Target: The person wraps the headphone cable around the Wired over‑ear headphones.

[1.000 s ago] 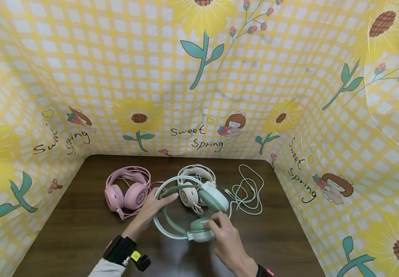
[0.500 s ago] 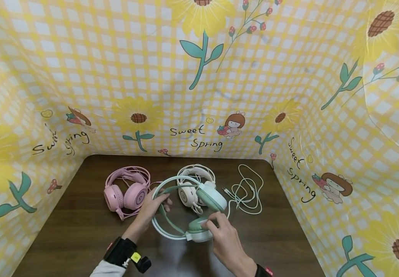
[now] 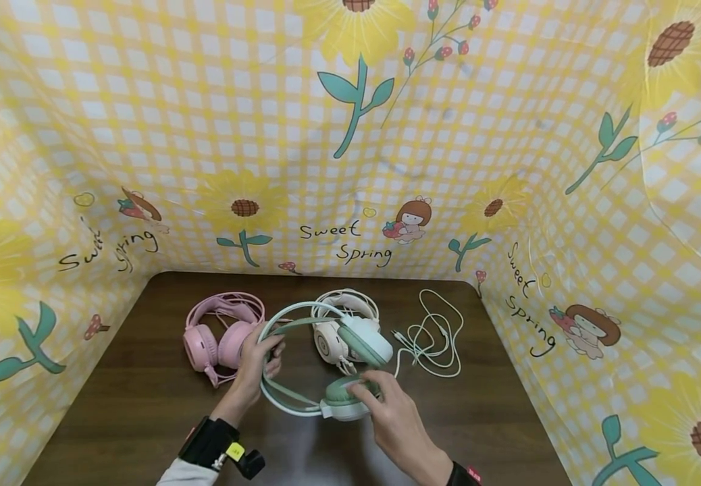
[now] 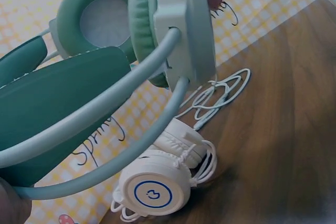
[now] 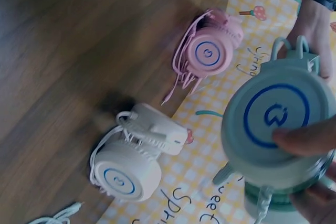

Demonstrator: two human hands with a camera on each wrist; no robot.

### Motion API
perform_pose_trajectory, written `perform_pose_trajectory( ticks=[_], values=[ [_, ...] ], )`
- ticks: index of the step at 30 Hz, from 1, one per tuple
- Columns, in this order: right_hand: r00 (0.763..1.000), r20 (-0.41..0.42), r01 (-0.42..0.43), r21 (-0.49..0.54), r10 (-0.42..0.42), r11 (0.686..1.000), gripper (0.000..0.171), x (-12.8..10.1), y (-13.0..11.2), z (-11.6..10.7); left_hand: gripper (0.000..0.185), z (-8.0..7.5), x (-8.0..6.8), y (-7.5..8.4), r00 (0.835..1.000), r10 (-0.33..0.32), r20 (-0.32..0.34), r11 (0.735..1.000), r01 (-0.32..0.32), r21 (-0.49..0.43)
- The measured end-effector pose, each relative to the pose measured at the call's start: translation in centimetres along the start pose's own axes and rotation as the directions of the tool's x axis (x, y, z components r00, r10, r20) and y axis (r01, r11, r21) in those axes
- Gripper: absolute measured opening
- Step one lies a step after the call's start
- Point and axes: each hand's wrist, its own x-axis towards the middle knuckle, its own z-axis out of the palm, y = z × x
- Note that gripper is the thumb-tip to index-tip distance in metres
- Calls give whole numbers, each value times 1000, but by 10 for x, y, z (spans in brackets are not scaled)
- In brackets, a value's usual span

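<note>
Green headset (image 3: 326, 358) lifted off worktop (image 3: 132, 405): left hand (image 3: 259, 354) curled round headband, right hand (image 3: 381, 405) pinching lower earcup, steadying both ends, clear of white headset (image 3: 335, 331).

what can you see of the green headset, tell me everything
The mint-green headset looks like smooth plastic: pale double-rail headband, darker green inner strap and padded ear cushions, and a blue ring logo on the cup's outer face. It is raised off the wooden table. The left hand grips the headband; the right hand holds the nearer ear cup. A pale cable hangs from that cup.
</note>
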Motion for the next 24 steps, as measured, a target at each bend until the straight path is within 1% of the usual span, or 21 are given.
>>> perform_pose_trajectory(
  ticks=[3,6,11,12,13,15,16,18,19,22,24],
  values=[
    [999,-16,49,-33,-49,998,53,-2,2,2,11,-3,0,3,998,57,27,998,-57,-22],
    [995,-41,89,-50,-91,995,44,-4,6,2,12,-5,-1,4,994,102,40,994,-100,-39],
    [978,-105,174,-60,-180,983,38,-8,18,-2,12,-8,-2,5,989,147,28,988,-145,-46],
    [977,-110,174,-65,-180,983,37,-9,22,-3,12,-9,-3,5,988,150,27,988,-149,-45],
    [978,-117,165,-65,-172,984,37,-10,27,-3,12,-9,-3,5,988,153,25,988,-152,-43],
    [984,-122,120,-75,-128,990,37,-12,38,-3,12,-10,-3,5,987,158,26,987,-157,-37],
    [989,-115,83,-79,-92,993,37,-13,44,-2,12,-10,-3,5,987,160,27,987,-159,-36],
    [997,-72,-7,-77,2,997,39,-16,56,0,12,-11,-4,5,986,164,31,986,-163,-39],
    [998,-48,-49,-75,45,996,42,-17,62,1,12,-11,-4,4,986,166,32,985,-165,-42],
    [987,32,-153,-86,156,984,57,-21,77,7,11,-11,-5,3,985,170,42,984,-168,-53],
    [978,76,-189,-91,196,978,65,-23,84,11,11,-11,-5,2,984,173,46,984,-170,-59]
  ],
)
